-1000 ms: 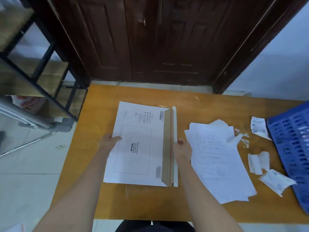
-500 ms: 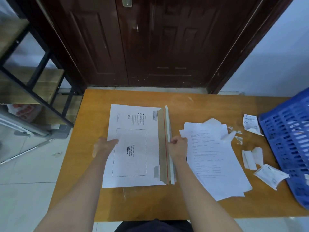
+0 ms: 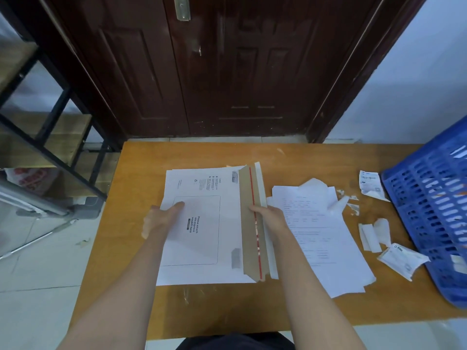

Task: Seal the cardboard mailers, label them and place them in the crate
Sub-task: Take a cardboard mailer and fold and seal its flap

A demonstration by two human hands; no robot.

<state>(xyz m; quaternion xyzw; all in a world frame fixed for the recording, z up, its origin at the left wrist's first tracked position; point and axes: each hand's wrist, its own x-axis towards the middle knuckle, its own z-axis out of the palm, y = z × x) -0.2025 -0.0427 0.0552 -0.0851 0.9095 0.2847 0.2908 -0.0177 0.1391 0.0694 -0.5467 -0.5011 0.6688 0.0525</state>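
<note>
A white cardboard mailer (image 3: 204, 188) lies flat on the orange table (image 3: 141, 173), printed side up. Its brown flap (image 3: 246, 198) with a red strip stands raised along the right edge. My left hand (image 3: 161, 219) holds the mailer's left edge, thumb on top. My right hand (image 3: 269, 218) grips the flap near its middle, fingers curled over it. A blue plastic crate (image 3: 429, 210) stands tilted at the table's right side.
A stack of printed white sheets (image 3: 326, 238) lies right of the mailer. Torn label backings and paper scraps (image 3: 374, 233) sit between the sheets and the crate. A dark wooden door is behind the table, a black metal shelf frame at the left.
My right hand has shifted onto the flap and lifted it more upright. My left hand has slid slightly further onto the mailer. The view has tilted up a little.
</note>
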